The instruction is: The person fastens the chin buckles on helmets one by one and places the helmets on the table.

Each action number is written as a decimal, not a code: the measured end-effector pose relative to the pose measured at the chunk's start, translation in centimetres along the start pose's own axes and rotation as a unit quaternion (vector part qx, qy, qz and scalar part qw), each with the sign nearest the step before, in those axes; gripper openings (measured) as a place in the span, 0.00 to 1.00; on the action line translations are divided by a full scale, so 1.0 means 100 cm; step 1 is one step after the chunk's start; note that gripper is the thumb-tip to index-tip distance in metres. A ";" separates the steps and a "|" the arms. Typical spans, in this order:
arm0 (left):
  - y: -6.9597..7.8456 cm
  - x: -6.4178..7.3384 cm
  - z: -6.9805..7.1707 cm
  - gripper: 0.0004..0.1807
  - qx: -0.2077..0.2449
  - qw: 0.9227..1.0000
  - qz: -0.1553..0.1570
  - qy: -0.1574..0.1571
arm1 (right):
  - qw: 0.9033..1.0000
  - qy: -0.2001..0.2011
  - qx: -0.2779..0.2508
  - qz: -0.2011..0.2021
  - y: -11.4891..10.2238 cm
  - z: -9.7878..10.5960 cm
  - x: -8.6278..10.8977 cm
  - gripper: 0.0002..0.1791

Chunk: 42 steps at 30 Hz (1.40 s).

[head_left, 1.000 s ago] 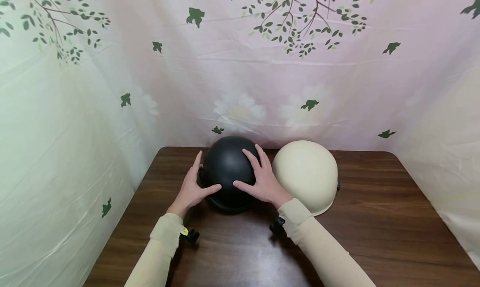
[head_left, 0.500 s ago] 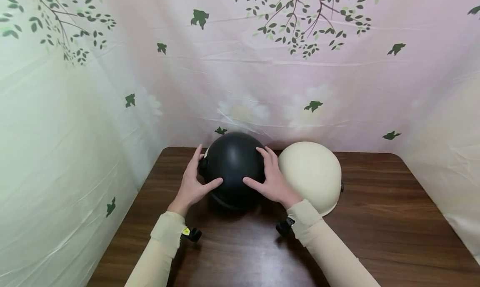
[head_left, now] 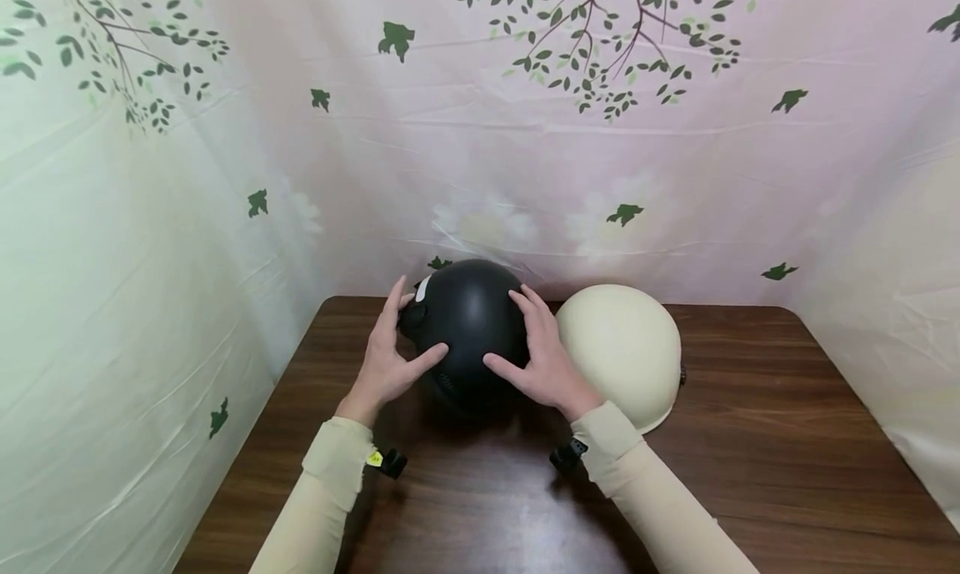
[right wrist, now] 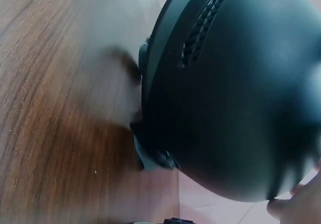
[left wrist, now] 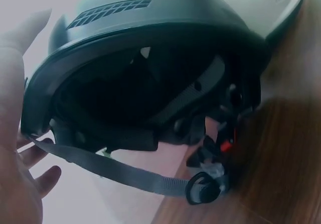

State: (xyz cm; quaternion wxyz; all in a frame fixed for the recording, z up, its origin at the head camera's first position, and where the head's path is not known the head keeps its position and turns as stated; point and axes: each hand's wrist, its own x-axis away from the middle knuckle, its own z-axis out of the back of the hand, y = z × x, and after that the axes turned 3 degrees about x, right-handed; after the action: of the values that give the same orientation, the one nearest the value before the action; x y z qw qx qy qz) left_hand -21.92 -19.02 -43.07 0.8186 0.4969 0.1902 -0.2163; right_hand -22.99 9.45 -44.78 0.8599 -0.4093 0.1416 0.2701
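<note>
My bare left hand (head_left: 381, 367) and bare right hand (head_left: 544, 364) grip the smooth, matte-black, dome-shaped hard-shell helmet (head_left: 476, 328) from either side, fingers (head_left: 531, 309) spread and curved round it. I hold it tilted over the brown wood-grain surface (head_left: 480, 511), just beside the cream dome-shaped helmet (head_left: 618, 349); a flat grey webbing strap (left wrist: 125, 174) hangs beneath its opening.

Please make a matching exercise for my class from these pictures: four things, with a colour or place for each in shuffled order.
1. black helmet
2. cream helmet
3. strap
4. table

A. brown, wood-grained
B. between left hand and right hand
C. grey, at the black helmet's open underside
D. on the table, right of the black helmet

Pairs: 1-B, 2-D, 3-C, 4-A
</note>
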 end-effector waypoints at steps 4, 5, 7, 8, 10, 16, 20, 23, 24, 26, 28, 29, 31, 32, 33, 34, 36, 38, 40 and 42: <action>0.005 -0.005 -0.003 0.61 -0.016 1.000 -0.011 0.006 | 1.000 -0.010 -0.002 -0.006 -0.001 0.000 -0.001 0.54; 0.006 -0.007 -0.004 0.61 -0.020 1.000 -0.013 0.006 | 1.000 -0.013 -0.004 -0.009 -0.001 0.000 -0.001 0.54; 0.008 -0.009 -0.005 0.61 -0.017 1.000 -0.017 0.004 | 1.000 -0.018 -0.006 -0.012 0.000 0.000 -0.001 0.54; 0.009 -0.010 -0.006 0.60 -0.012 1.000 -0.018 0.003 | 1.000 -0.018 -0.008 -0.011 0.000 0.000 -0.002 0.54; 0.011 -0.012 -0.007 0.59 0.002 1.000 -0.018 0.003 | 1.000 -0.016 -0.011 -0.011 0.002 0.000 -0.002 0.54; 0.014 -0.014 -0.007 0.56 0.038 0.999 -0.035 0.002 | 1.000 -0.010 -0.027 -0.007 0.004 0.001 -0.004 0.54; 0.017 -0.015 -0.007 0.56 0.054 0.997 -0.057 -0.003 | 0.999 -0.025 -0.038 -0.012 0.007 0.002 -0.002 0.52; 0.020 -0.014 -0.006 0.56 0.068 0.995 -0.073 -0.003 | 0.999 -0.023 -0.044 -0.002 0.011 0.001 -0.001 0.49; 0.021 -0.014 -0.006 0.55 0.071 0.994 -0.078 0.000 | 0.999 -0.019 -0.046 0.003 0.012 0.000 -0.001 0.48; 0.025 -0.012 -0.004 0.54 0.072 0.994 -0.084 0.006 | 0.998 -0.009 -0.053 0.014 0.014 0.000 -0.002 0.47; 0.033 -0.010 -0.002 0.52 0.066 0.994 -0.086 0.012 | 0.998 -0.001 -0.054 0.023 0.015 0.000 -0.002 0.46; 0.037 -0.009 0.000 0.51 0.061 0.995 -0.083 0.015 | 0.998 0.003 -0.053 0.027 0.015 0.000 -0.003 0.47; 0.044 -0.006 0.003 0.49 0.051 0.995 -0.084 0.022 | 0.998 0.006 -0.048 0.034 0.015 0.000 -0.003 0.47; 0.046 -0.005 0.005 0.48 0.048 0.995 -0.084 0.025 | 0.998 0.007 -0.044 0.037 0.015 0.000 -0.004 0.47; 0.047 -0.004 0.006 0.47 0.047 0.995 -0.084 0.029 | 0.998 0.008 -0.041 0.038 0.014 0.000 -0.004 0.47; 0.046 -0.002 0.006 0.46 0.047 0.995 -0.083 0.033 | 0.998 0.011 -0.039 0.039 0.015 0.000 -0.005 0.47; 0.042 0.001 0.007 0.46 0.050 0.995 -0.082 0.040 | 0.998 0.017 -0.041 0.039 0.015 -0.001 -0.005 0.46; 0.039 0.004 0.008 0.46 0.052 0.996 -0.067 0.042 | 0.998 0.025 -0.048 0.037 0.015 -0.001 -0.005 0.46; 0.031 0.007 0.008 0.45 0.048 0.996 -0.053 0.044 | 0.998 0.029 -0.055 0.033 0.016 -0.001 -0.005 0.47; 0.018 0.010 0.007 0.46 0.042 0.997 -0.040 0.047 | 0.997 0.029 -0.060 0.029 0.015 -0.001 -0.005 0.47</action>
State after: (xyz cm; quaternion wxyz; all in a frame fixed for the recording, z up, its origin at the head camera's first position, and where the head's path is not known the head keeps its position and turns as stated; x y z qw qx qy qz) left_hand -20.01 -19.08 -41.94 0.7778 0.5325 0.2392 -0.2329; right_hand -24.30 9.95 -45.59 0.8211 -0.4637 0.1617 0.2909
